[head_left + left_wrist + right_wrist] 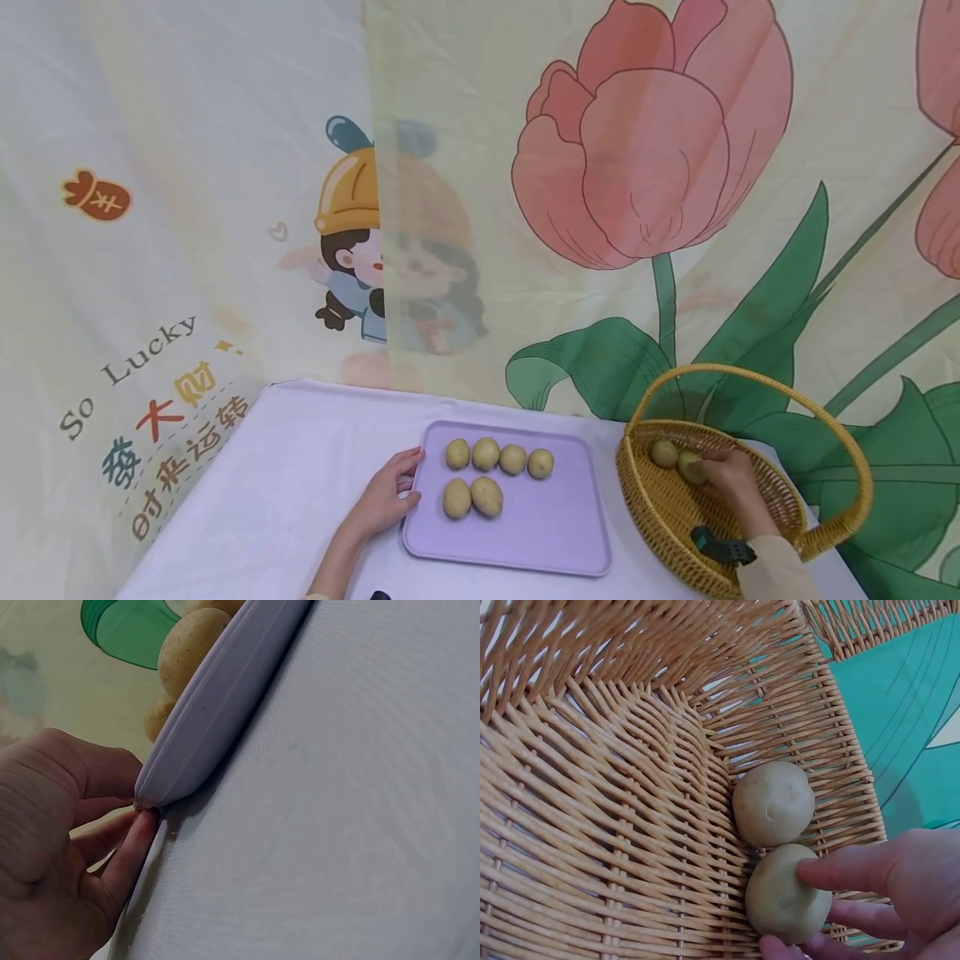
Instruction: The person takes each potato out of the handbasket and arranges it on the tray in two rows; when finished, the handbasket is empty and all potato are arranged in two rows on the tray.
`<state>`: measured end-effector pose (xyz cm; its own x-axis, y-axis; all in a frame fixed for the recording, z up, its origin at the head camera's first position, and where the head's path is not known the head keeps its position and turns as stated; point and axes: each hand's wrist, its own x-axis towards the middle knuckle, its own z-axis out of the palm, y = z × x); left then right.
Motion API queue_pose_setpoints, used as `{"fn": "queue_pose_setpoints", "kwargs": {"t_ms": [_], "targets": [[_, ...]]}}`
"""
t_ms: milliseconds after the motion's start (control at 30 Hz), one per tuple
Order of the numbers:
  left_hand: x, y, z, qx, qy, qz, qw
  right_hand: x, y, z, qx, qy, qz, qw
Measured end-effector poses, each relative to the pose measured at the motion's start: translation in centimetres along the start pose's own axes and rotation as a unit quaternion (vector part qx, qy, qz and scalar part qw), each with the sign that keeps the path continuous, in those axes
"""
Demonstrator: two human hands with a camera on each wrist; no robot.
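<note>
Several potatoes point(486, 454) lie in two rows on a lilac tray point(540, 533), four-sided with rounded corners. At the tray's left rim rests my left hand point(386, 492), its thumb and fingertips spread along the edge; the left wrist view shows the digits touching the rim near a corner. My right hand point(731, 479) reaches into a wicker basket point(637, 500) and pinches a potato point(784, 896) between thumb and fingers. Touching that one is a second potato point(774, 804), against the woven wall. Part of the held potato is covered by the hand.
The basket's tall arched handle point(757, 375) rises over its opening and ends on the right side. A white cloth point(300, 467) covers the table. Printed curtains point(450, 83) hang right behind its back edge. A dark band point(720, 546) sits on my right wrist.
</note>
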<state>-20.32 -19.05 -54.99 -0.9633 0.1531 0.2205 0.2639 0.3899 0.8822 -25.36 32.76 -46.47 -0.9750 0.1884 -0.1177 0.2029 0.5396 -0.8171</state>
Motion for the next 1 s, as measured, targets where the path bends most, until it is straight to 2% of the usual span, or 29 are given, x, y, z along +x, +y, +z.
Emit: {"fn": "queue_pose_setpoints", "kwargs": {"t_ms": [167,333,533,667,867,1000], "targets": [[0.1,0.2,-0.1,0.004,-0.002,0.004,1.0000,0.1,0.1,-0.1,0.015,-0.014,0.016,1.000],[0.2,0.2,-0.1,0.004,-0.004,0.003,1.0000,0.0,0.3,-0.2,-0.004,-0.027,0.037,0.999],[0.2,0.4,-0.1,0.000,-0.010,0.004,0.9999,-0.7,0.0,-0.5,-0.034,-0.030,0.023,0.999],[0.1,0.6,-0.3,-0.009,-0.010,0.009,0.9999,-1.5,-1.0,-0.6,-0.043,-0.033,-0.002,0.999],[0.0,0.6,-0.4,-0.013,-0.007,0.007,0.9999,-3.1,-4.0,-0.2,-0.057,-0.034,-0.008,0.998],[-0.2,0.5,-0.4,-0.009,-0.004,0.005,0.9999,-4.6,-5.8,0.5,-0.041,-0.049,-0.017,0.998]]}}
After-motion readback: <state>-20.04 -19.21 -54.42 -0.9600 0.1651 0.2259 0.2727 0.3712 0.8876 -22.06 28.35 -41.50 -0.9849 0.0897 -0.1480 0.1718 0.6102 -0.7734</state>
